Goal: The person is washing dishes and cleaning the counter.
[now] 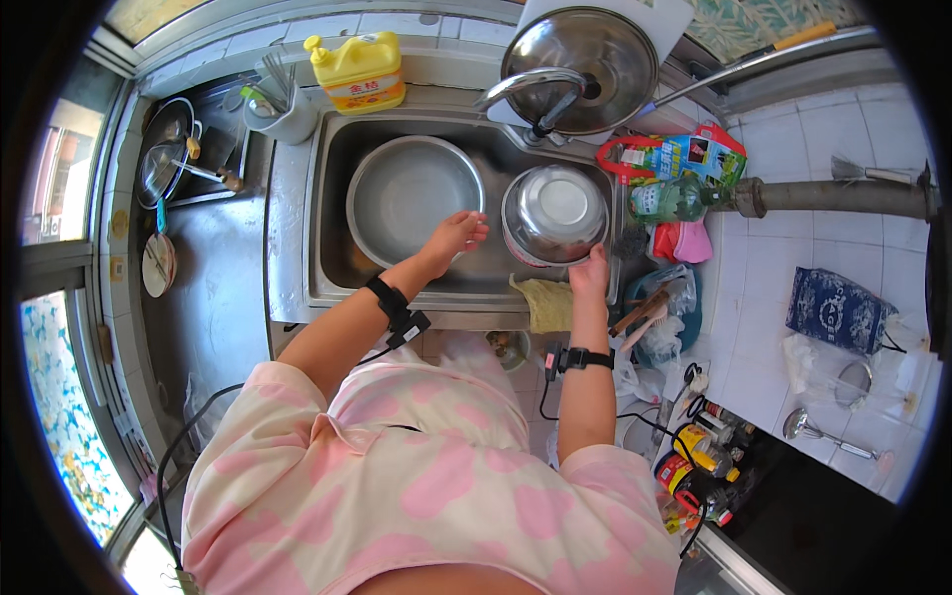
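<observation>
In the head view, my right hand (590, 268) grips the rim of a shiny metal bowl (559, 202), which is tilted with its base facing up over the right part of the sink (327, 290). A wide metal basin (413, 195) lies in the left part of the sink. Above this basin's right edge is my left hand (457, 236), its fingers curled and nothing seen between them; whether it touches the basin is unclear. A yellow-green cloth (547, 301) hangs over the sink's front edge near my right wrist. The faucet (547, 89) rises behind the bowl.
A yellow detergent jug (361, 74) and a white utensil holder (290, 119) stand behind the sink at left. Behind the faucet leans a large metal lid (587, 52). Right of the sink are a green plastic bottle (669, 201) and a teal bin (692, 297) holding plastic bags.
</observation>
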Motion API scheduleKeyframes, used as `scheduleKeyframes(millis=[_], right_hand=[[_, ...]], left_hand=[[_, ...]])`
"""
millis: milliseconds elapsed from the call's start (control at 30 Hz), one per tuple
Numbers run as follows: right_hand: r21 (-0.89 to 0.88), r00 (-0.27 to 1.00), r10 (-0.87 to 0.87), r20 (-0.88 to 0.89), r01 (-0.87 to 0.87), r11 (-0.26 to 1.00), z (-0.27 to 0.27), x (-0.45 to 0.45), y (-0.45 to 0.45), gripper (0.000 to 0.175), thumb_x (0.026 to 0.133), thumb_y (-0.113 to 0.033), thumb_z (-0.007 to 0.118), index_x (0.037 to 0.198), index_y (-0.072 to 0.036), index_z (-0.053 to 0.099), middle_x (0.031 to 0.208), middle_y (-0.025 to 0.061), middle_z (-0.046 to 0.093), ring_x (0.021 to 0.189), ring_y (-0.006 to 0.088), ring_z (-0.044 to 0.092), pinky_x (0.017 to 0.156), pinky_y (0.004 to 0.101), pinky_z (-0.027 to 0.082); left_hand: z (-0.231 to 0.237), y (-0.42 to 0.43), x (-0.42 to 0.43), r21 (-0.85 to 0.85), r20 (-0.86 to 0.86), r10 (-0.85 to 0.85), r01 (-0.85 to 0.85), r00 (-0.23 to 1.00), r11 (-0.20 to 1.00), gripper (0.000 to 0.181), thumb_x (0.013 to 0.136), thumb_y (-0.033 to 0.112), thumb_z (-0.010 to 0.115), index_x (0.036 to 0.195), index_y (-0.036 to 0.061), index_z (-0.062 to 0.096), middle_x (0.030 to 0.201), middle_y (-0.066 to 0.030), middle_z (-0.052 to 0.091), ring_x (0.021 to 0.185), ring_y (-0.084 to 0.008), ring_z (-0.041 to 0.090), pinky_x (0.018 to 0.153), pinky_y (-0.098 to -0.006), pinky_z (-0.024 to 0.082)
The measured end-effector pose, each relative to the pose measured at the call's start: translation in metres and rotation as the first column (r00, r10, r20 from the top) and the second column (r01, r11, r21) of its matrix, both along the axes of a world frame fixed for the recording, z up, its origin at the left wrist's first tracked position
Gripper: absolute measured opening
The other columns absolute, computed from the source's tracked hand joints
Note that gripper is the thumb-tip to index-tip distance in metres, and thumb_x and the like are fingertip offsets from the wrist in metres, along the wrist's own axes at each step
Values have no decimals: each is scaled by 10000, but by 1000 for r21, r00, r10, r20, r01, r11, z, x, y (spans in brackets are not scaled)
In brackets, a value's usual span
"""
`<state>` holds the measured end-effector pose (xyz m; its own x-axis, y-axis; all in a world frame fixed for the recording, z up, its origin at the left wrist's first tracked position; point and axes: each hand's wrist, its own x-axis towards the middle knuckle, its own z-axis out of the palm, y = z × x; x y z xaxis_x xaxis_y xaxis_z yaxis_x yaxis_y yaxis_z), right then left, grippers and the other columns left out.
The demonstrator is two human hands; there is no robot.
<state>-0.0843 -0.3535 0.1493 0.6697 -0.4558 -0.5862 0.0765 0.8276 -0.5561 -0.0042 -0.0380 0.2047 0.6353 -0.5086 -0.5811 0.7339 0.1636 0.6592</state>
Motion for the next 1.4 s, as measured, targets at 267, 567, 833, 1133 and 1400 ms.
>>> scheduleKeyframes(millis=[267, 567, 833, 1133, 1400], right_hand=[[-58, 972, -146, -185, 137, 989, -64, 5, -10, 89, 959, -164, 545, 1020, -116, 589, 1008, 29, 619, 919, 212, 590, 895, 416, 481], [-733, 761, -361, -539, -213, 646, -93, -24, -46, 278, 852, -262, 700, 1032, -65, 625, 934, 46, 636, 838, 241, 604, 699, 409, 476], [-384, 381, 72, -922, -866, -319, 5, -92, 35, 196, 779, -266, 707, 812, -84, 642, 1021, 105, 634, 964, 370, 563, 810, 457, 461], [-422, 447, 132, -885, -649, -633, 18, -76, 85, 221, 796, -233, 691, 909, -67, 599, 824, 138, 627, 852, 332, 592, 732, 411, 467], [-666, 526, 582, -620, -745, -37, 47, 24, 201, 226, 861, -225, 659, 915, -33, 552, 743, 81, 588, 682, 216, 572, 658, 347, 465]], left_hand=[[-13, 13, -34, 172, -104, -65, 82, 992, 982, 300, 970, 246, 454, 1167, 44, 556, 1047, -53, 605, 962, -145, 581, 870, -274, 457], [-21, 3, -39, 163, -140, -97, 120, 985, 979, 267, 937, 260, 496, 1108, 69, 572, 1027, -68, 617, 950, -166, 591, 863, -287, 464], [-49, 29, -39, 209, -179, -47, 84, 983, 974, 264, 939, 262, 496, 1105, 72, 573, 1016, -61, 623, 942, -162, 596, 862, -289, 464], [-72, 77, -38, 198, -220, 50, -6, 974, 980, 283, 943, 231, 479, 1153, 58, 555, 1066, -90, 617, 1001, -192, 594, 875, -303, 468], [-79, 128, -31, 304, -328, 263, -162, 907, 939, 427, 935, 381, 489, 1249, 95, 530, 1232, -87, 562, 1132, -214, 514, 962, -385, 400]])
